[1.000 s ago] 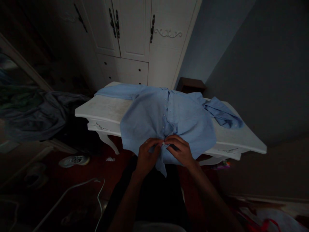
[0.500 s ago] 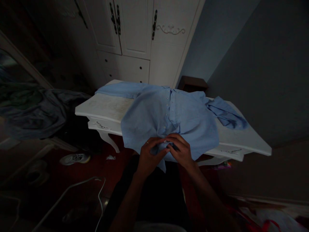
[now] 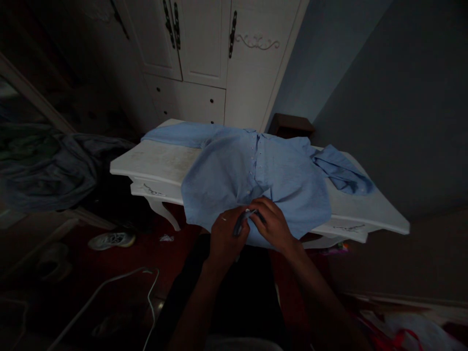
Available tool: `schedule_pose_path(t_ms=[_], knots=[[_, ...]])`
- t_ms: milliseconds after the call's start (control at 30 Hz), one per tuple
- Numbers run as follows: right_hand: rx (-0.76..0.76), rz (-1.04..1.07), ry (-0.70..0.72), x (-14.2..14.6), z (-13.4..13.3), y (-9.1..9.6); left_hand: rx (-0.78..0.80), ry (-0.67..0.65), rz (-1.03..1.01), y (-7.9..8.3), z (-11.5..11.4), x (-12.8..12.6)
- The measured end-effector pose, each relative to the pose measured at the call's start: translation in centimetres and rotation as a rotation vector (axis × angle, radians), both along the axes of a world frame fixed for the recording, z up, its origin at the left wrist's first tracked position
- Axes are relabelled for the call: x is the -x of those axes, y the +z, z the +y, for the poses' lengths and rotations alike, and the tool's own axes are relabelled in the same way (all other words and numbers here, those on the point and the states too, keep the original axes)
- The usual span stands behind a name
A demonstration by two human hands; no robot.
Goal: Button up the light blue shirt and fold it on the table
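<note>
Shirt [image 3: 292,180] is overhanging the table [image 3: 157,158], seeming light, soft; left hand [image 3: 225,236] and right hand [image 3: 273,223] are pinching its easy-to-hold front edge [image 3: 250,213].

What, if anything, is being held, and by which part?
The left hand and right hand hold the blue shirt at its front opening, near the hem.

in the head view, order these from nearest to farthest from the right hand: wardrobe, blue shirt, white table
1. Blue shirt: nearest, its lower front edge held in the right hand.
2. White table: under the shirt, just beyond the hand.
3. Wardrobe: farthest, standing behind the table.
</note>
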State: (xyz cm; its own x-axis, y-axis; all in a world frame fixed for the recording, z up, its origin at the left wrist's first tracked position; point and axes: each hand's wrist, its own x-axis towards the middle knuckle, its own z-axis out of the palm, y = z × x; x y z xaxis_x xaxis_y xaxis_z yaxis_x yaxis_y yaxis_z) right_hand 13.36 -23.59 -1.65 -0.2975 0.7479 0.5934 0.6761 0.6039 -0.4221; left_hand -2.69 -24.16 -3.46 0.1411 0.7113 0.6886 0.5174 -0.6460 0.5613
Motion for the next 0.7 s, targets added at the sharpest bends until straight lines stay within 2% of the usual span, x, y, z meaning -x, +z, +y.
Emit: schedule_pose_path(t_ms=[167,467,700], knots=[[0.046,-0.049,0.033,-0.2,0.4,1.1,0.014,0.015,0.064,0.0,0.3,-0.2],[0.196,-0.035,0.108,-0.9,0.9,2.2,-0.006,-0.081,-0.021,-0.7,0.9,-0.1],[0.205,-0.093,0.154,-1.3,1.4,2.7,-0.042,-0.045,-0.094,-1.3,1.4,-0.3]])
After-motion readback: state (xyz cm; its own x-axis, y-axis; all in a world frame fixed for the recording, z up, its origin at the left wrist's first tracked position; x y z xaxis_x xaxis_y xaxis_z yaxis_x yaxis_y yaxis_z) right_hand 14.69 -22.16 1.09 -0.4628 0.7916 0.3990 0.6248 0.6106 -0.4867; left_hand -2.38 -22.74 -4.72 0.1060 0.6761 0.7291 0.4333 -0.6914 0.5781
